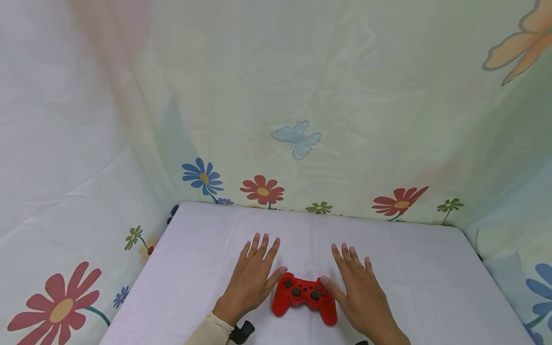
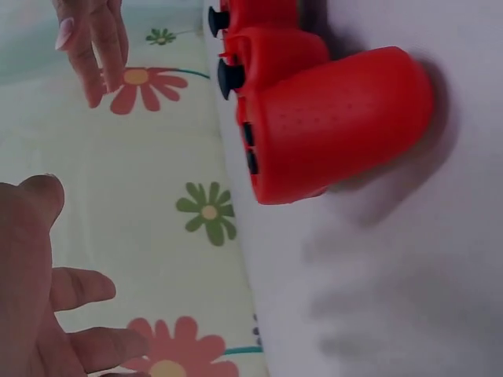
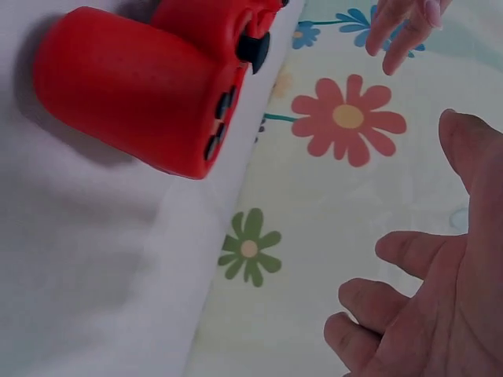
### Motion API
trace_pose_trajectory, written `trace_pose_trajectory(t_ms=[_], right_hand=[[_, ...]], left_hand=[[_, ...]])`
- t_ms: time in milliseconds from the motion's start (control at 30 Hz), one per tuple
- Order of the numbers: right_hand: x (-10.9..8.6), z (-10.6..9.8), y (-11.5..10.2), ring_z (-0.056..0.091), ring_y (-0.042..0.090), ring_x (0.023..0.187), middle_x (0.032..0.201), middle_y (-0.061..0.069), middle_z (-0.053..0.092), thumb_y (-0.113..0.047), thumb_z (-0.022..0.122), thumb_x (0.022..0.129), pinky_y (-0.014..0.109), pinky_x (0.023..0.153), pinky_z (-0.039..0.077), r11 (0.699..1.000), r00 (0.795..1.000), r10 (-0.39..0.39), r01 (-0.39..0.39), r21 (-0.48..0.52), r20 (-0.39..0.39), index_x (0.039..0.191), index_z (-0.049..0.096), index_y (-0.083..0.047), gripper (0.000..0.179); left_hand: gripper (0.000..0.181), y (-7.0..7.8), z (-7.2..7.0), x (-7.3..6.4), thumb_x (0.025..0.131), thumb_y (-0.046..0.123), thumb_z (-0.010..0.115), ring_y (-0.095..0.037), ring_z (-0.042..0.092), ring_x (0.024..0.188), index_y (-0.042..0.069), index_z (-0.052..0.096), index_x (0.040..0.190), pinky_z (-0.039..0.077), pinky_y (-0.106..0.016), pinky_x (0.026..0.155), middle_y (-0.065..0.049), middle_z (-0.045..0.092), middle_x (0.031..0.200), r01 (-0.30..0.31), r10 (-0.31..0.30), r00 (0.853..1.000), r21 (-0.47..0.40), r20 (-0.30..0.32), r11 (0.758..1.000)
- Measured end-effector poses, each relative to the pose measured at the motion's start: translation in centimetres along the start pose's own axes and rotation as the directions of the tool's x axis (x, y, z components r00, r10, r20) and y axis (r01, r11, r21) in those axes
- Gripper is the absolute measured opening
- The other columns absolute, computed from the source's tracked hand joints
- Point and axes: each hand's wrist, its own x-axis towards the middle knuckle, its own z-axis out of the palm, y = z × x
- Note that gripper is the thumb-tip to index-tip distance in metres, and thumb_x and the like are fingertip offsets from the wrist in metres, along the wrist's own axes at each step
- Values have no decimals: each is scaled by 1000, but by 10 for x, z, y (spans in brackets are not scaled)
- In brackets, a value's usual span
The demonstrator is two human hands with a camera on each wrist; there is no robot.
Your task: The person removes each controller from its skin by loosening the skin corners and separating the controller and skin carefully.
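Note:
A red game controller [image 1: 304,293] with black thumbsticks and buttons lies on the white-covered table between two bare hands. To its left hovers the left hand [image 1: 251,282], fingers extended and thumb pointing toward the controller's upper left corner. On the other side the right hand [image 1: 361,298] is spread the same way, its thumb near the upper right corner. Both wrist views show a gap between each hand and the controller; in the left wrist view the controller's grip [image 2: 338,118] rests on the cloth, and the right wrist view shows the other grip [image 3: 126,94]. Neither hand holds anything.
The table [image 1: 207,239] has a white cloth surface with rounded far corners. A pale curtain [image 1: 345,96] printed with flowers and butterflies stands behind it and along both sides. A black wrist strap [image 1: 242,332] shows at the left sleeve.

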Motion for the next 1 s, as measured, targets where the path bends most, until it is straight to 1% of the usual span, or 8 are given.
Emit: trace_pose_trajectory(t_ms=[100,167,333,400,500,733,900,1000], right_hand=[[0,5,2,21,49,161,171,24,31,-54,67,101,70,129,10,1000,1000,11,-11,3,20,169,29,-16,87],[1,7,4,21,48,162,172,23,31,-59,64,101,70,128,11,1000,1000,11,-11,9,26,169,29,-16,87],[0,15,9,24,48,161,171,21,34,-59,63,101,72,127,15,1000,999,-1,1,14,37,168,31,-16,85],[0,18,10,26,48,160,170,21,36,-56,65,101,73,126,17,1000,999,0,0,8,46,168,32,-16,85],[1,22,11,28,48,160,169,20,38,-60,64,100,73,126,16,1000,998,8,-8,4,64,168,32,-16,87],[-2,30,13,29,47,159,170,17,39,-69,59,99,72,127,16,1000,996,-6,6,1,93,166,36,-16,89],[-4,34,12,30,48,159,170,16,39,-71,61,96,71,127,17,1000,992,6,-7,6,124,166,38,-16,91],[-5,37,12,32,48,158,169,18,39,-70,63,95,71,127,17,1000,990,10,-12,13,140,166,36,-18,92]], left_hand=[[69,-4,6,-1,110,57,43,-42,29,161,17,36,167,26,-62,129,-15,36,171,2,-2,1000,8,20,1000],[68,-6,10,-2,111,56,44,-42,31,161,17,37,166,27,-61,129,-14,39,170,4,-4,999,6,35,1000],[67,-12,21,-5,111,56,44,-40,34,160,18,39,165,27,-61,129,-13,43,168,22,-19,998,-42,61,999],[67,-15,25,-7,111,57,43,-40,34,160,18,39,165,27,-61,129,-14,43,168,29,-25,997,-64,69,998],[68,-17,30,-10,110,59,41,-40,34,160,20,38,166,27,-62,128,-15,44,167,39,-32,997,-90,76,995],[68,-22,42,-15,110,61,39,-39,40,157,22,39,166,32,-61,125,-14,50,164,29,-19,998,-167,61,985],[68,-23,51,-17,110,63,37,-37,45,153,24,40,165,37,-59,122,-11,54,161,16,-8,999,-177,43,984],[69,-23,55,-19,109,65,37,-36,47,152,24,41,165,39,-60,120,-9,56,160,14,-6,999,-189,39,982]])
